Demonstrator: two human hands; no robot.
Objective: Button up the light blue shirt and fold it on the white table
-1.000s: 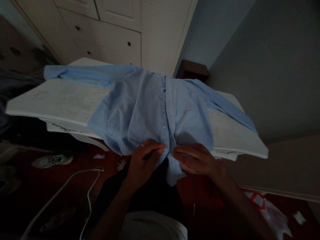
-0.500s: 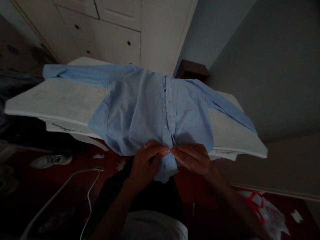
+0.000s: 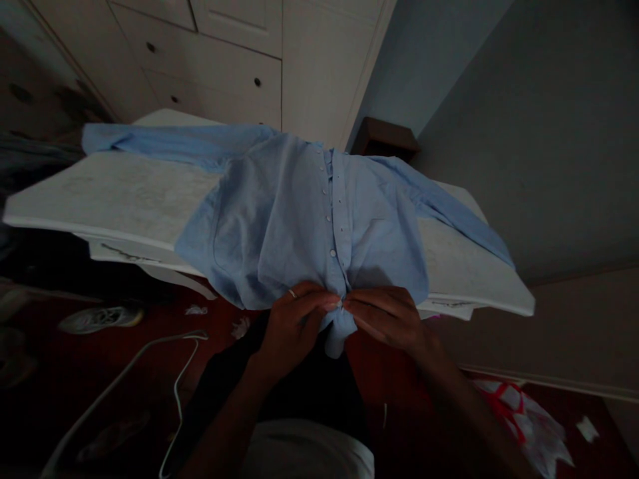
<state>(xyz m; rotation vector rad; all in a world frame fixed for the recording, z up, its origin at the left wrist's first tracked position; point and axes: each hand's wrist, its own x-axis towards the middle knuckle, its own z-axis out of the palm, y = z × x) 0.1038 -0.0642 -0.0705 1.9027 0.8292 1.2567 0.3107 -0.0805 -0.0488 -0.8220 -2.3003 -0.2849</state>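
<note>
A light blue button-up shirt (image 3: 299, 226) lies front side up across a white table, sleeves spread to both sides. Its front is unfastened higher up, with a row of white buttons left of the buttonhole strip. At the lower front edge my left hand (image 3: 294, 326), with a ring on one finger, pinches the placket. My right hand (image 3: 387, 316) grips the facing side, its fingertips meeting the left ones. Whatever button sits between the fingertips is mostly hidden. Below the hands the shirt's hem (image 3: 340, 336) hangs bunched over the table edge.
Under the shirt is the white table (image 3: 124, 193), with shaped edges. Behind it stand white drawers (image 3: 214, 66) and a small brown box-like piece (image 3: 387, 136). On the red floor lie a shoe (image 3: 100, 319), a white cable (image 3: 134, 362) and a plastic bag (image 3: 529, 419).
The hanging hem below my hands has folded inward and looks narrower. Both hands keep their pinch at nearly the same spot, and the view has shifted slightly.
</note>
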